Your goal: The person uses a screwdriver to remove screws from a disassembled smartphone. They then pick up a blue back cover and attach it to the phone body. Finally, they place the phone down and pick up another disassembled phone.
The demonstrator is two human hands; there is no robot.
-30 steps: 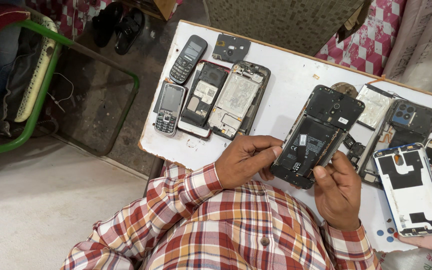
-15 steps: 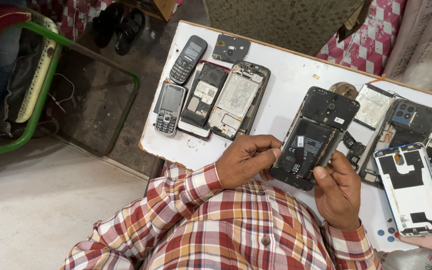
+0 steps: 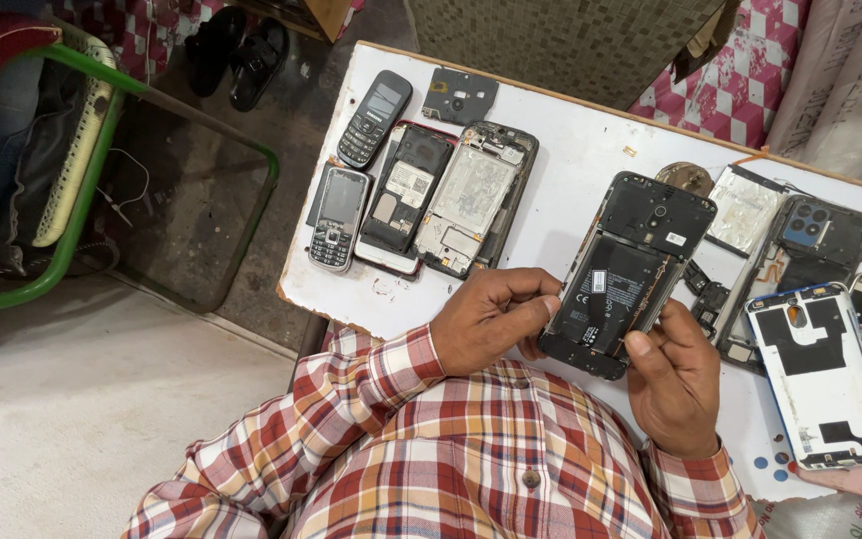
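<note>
Both hands hold one opened smartphone (image 3: 629, 271) just above the near edge of the white worktable (image 3: 591, 150), its back cover off and its black battery and upper circuit area facing up. The left hand (image 3: 491, 321) has its fingers curled round the lower left edge of the handset, fingertips pressed against the frame. The right hand (image 3: 675, 384) supports the lower right corner, thumb laid on the edge near the battery and the other fingers tucked underneath, out of sight. Neither hand holds a tool. To the left on the table lie two keypad phones (image 3: 375, 118) (image 3: 338, 218), a stripped handset with a red rim (image 3: 406, 195) and a bare phone frame (image 3: 473, 200), packed touching or just beside one another. To the right lie a blue handset with a camera cluster (image 3: 815, 240), a white back cover (image 3: 825, 374) and several loose small parts (image 3: 705, 294). The risk, as judged from this grip: the handset is borne only at its lower end, so the heavier upper half could tip and drop onto the table. A thumb pressing hard on the exposed battery could dent it. The loose parts just beside the right hand could be swept off the edge by a sleeve (image 3: 695, 474).
</note>
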